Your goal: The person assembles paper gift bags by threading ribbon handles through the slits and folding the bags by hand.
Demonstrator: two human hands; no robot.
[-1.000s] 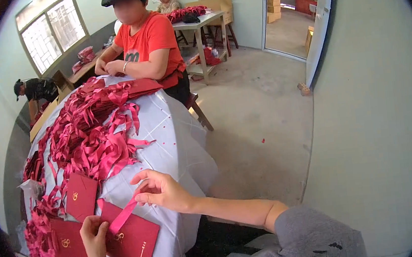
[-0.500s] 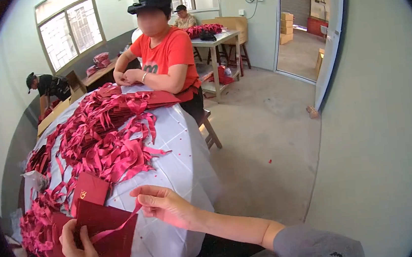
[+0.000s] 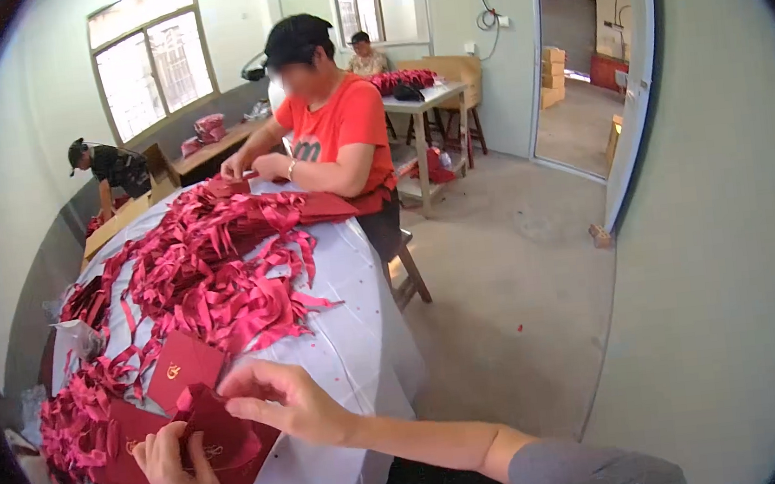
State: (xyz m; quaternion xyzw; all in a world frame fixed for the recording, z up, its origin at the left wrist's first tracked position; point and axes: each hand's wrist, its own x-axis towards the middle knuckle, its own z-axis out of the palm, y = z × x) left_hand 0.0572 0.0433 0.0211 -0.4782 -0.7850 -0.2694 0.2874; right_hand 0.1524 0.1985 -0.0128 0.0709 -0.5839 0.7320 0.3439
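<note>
My left hand holds a dark-red paper gift bag by its upper left side, thumb in front and fingers behind. A pinkish-red ribbon is bunched at the bag's top edge, beside my left fingertips. At the bag's upper right is my right hand, thumb and forefinger apart and curved toward the ribbon; whether the fingertips touch it is unclear. Under and beside the held bag lie more flat red bags, one with a gold emblem just beyond it.
A long heap of ribboned red bags covers much of the white-clothed table. Across it, a person in a red shirt handles a red piece. Two more people work farther back. A stool stands at the table's right; a doorway is behind.
My right hand has moved left to the bag's top, and the ribbon it was pulling taut is now bunched there. The bag is tilted differently. The person opposite now handles a red piece.
</note>
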